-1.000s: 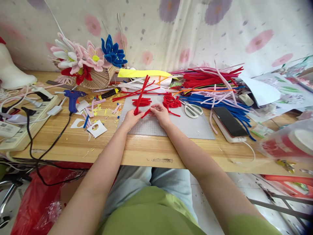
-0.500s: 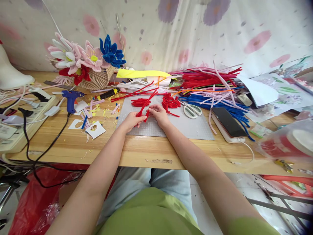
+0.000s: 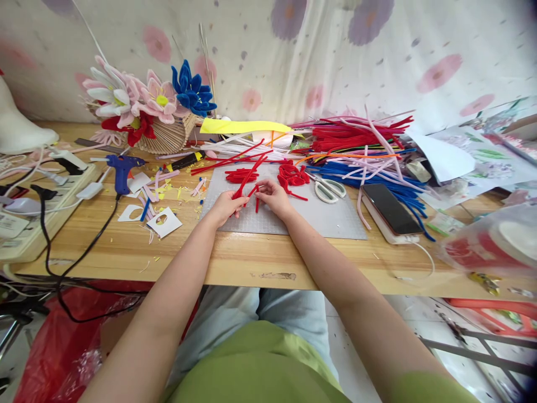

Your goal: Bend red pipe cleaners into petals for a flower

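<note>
Both hands over the grey cutting mat at the desk's near-centre, working one red pipe cleaner. Left hand pinches its lower end, with the long part slanting up and away toward the back of the mat. Right hand pinches the bent section just beside it, fingertips nearly touching the left's; a short red tail hangs down between the two hands. Two piles of bent red pipe-cleaner pieces lie on the mat beyond the hands: flat bundle behind the left hand, curled heap behind the right. White-handled scissors sit on the mat right of that heap, phone further right at the mat's edge. Blue glue gun well off to the left on the wooden table.
</note>
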The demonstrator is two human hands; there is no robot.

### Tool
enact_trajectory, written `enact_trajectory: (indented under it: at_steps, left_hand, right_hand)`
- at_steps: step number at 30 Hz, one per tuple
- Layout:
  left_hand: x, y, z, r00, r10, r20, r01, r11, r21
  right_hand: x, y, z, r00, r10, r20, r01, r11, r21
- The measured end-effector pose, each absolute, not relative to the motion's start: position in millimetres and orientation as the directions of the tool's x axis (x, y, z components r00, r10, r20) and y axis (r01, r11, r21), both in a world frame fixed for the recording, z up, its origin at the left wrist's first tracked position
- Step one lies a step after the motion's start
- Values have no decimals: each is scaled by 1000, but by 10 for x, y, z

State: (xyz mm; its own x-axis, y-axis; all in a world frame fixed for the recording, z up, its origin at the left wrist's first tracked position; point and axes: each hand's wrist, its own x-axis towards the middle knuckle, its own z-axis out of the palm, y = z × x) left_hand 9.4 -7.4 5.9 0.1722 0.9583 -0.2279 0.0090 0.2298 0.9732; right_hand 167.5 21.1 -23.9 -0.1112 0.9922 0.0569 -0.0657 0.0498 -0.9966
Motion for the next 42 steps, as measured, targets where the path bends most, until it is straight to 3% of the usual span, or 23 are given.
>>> enact_trajectory:
  at_steps: [3, 8, 12, 15, 22, 30, 38, 42]
  left_hand:
    - [105, -84, 64, 165, 959, -228, 17, 229, 973]
    - [119, -77, 53, 199, 960, -196, 35, 193, 981]
    - [111, -62, 50, 196, 961, -194, -48, 207, 977]
    - [100, -63, 55, 214, 951, -223, -11, 231, 973]
    - [93, -77, 74, 283, 929, -239, 126, 211, 969]
    - [65, -89, 87, 360, 895, -264, 142, 227, 964]
    - [29, -92, 78, 418, 865, -276, 145, 236, 961]
    - [19, -95, 79, 435, 859, -270, 137, 233, 963]
  right_hand:
    - [1682, 182, -213, -93, 990, 111, 0, 111, -994]
    - [1679, 115, -131, -172, 982, 77, -65, 66, -996]
    - [1710, 162, -135, -6, 1000, 9, -135, 8, -991]
    - [1743, 208, -152, 105, 993, -44, -156, -27, -987]
    - [1724, 118, -78, -50, 998, 25, -14, 24, -1000]
    - [1700, 119, -75, 3, 1000, -14, -45, -13, -999]
    - [1782, 279, -166, 195, 977, -85, -302, -23, -953]
    - [1833, 310, -155, 341, 937, -76, -280, 24, -960]
